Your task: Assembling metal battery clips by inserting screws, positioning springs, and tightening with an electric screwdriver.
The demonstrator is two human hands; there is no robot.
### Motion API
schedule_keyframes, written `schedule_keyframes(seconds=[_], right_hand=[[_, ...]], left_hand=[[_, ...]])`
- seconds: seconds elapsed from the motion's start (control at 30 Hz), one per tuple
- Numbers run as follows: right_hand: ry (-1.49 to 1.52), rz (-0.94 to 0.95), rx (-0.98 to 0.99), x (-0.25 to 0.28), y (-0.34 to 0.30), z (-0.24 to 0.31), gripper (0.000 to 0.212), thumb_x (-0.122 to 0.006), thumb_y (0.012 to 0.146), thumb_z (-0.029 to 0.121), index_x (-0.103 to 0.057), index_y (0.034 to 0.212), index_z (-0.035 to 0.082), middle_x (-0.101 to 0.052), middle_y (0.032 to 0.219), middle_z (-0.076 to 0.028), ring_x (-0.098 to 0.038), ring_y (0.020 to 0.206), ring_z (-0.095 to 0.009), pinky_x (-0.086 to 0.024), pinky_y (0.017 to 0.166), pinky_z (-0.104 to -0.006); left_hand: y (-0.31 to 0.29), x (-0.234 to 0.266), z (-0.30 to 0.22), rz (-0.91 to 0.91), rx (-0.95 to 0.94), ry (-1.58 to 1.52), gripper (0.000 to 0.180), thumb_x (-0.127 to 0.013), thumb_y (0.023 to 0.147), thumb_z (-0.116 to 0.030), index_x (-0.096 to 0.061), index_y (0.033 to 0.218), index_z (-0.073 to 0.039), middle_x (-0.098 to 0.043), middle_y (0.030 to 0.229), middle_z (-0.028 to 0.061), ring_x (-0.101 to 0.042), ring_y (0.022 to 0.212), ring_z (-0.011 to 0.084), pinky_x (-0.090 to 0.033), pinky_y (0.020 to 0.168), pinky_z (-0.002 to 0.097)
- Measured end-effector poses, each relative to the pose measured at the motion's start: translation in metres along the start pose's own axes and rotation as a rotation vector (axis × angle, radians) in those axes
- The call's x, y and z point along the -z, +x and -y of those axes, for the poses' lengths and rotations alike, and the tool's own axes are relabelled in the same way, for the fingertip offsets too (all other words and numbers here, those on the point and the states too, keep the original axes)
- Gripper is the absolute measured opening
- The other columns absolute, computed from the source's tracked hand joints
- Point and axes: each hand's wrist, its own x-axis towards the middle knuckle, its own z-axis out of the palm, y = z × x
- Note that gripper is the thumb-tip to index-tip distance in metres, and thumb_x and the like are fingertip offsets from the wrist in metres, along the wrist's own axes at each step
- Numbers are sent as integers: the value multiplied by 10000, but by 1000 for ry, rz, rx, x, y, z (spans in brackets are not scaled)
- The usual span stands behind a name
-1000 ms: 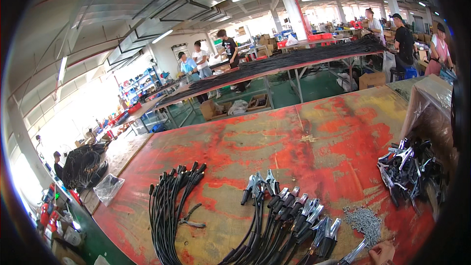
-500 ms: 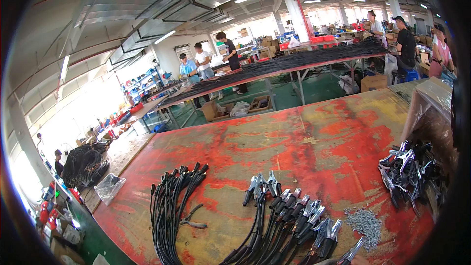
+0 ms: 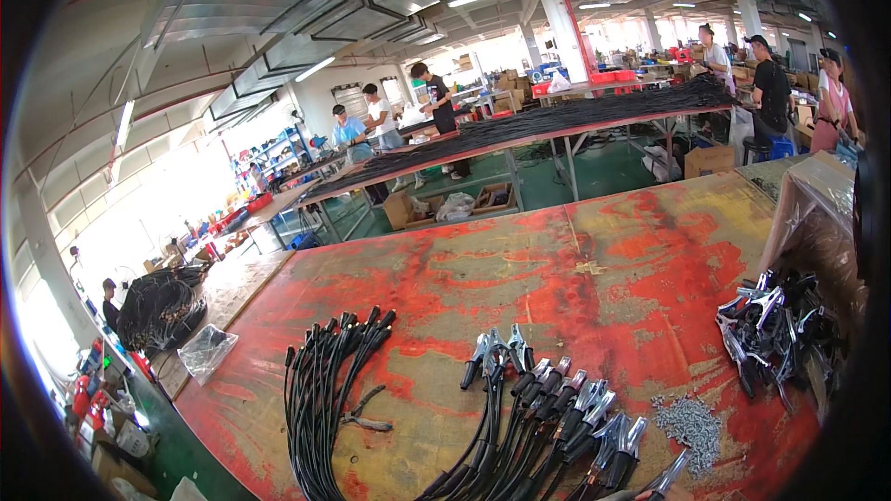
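Observation:
At the lower edge, a metal battery clamp (image 3: 670,475) points up and to the right. Beside its lower end a small sliver of my right hand (image 3: 680,494) shows. A paler sliver left of the clamp, cut off by the frame, may be my left hand (image 3: 620,495). Nearly all the fingers are out of sight, so their grip is hidden. Left of them lie black cables with silver clamps (image 3: 557,394) on their ends, fanned across the table. A heap of small grey metal screws or similar parts (image 3: 691,429) lies just beyond the clamp.
Black cables with plug ends (image 3: 320,390) curve at the left, next to dark-handled pliers (image 3: 367,415). Loose clamps (image 3: 775,325) pile up by a plastic-lined box (image 3: 817,199) at the right. Beyond the red-stained table (image 3: 445,278), several people stand around a long cable-covered table (image 3: 529,130).
The clamp at the lower edge has shifted very slightly. The background people have moved a little, and the view has tilted slightly. The cables and piles on the table look unchanged.

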Motion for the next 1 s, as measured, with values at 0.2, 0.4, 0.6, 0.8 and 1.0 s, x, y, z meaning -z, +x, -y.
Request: schedule_keyframes(seconds=[0.2,0.4,0.6,0.8,1.0], right_hand=[[-15,-14,-23,-2,-4,1,189,-754,749,146,-688,923,111,-680,905,-86,-661,866,-269,-518,785,-347],[-25,-27,-88,-1,2,7,165,-757,745,136,-693,892,100,-678,890,-96,-661,848,-275,-521,769,-342],[31,-12,-89,-4,-4,-2,210,-760,729,101,-694,927,81,-677,922,-117,-658,854,-286,-523,768,-346],[91,-27,-86,-7,-7,-8,239,-747,731,78,-689,962,78,-669,944,-136,-651,861,-309,-521,768,-353],[101,31,-208,-10,-13,-9,239,-738,750,118,-673,971,54,-656,905,-159,-642,845,-326,-517,739,-362]], left_hand=[[1,0,5,10,1,41,337,-502,956,-245,-525,1221,-38,-623,920,73,-578,799,158,-491,710,313],[-3,1,-3,48,86,-84,352,-509,951,-242,-526,1236,-37,-627,918,60,-581,774,144,-496,682,290],[2,4,5,9,-57,50,386,-512,953,-248,-512,1268,-24,-629,1022,97,-596,865,160,-504,759,302],[2,3,0,32,37,-13,392,-519,952,-244,-509,1272,-18,-625,1043,117,-572,925,177,-487,827,323],[3,1,6,54,-12,-112,375,-498,973,-247,-494,1292,-49,-629,903,34,-551,675,75,-483,582,233]])
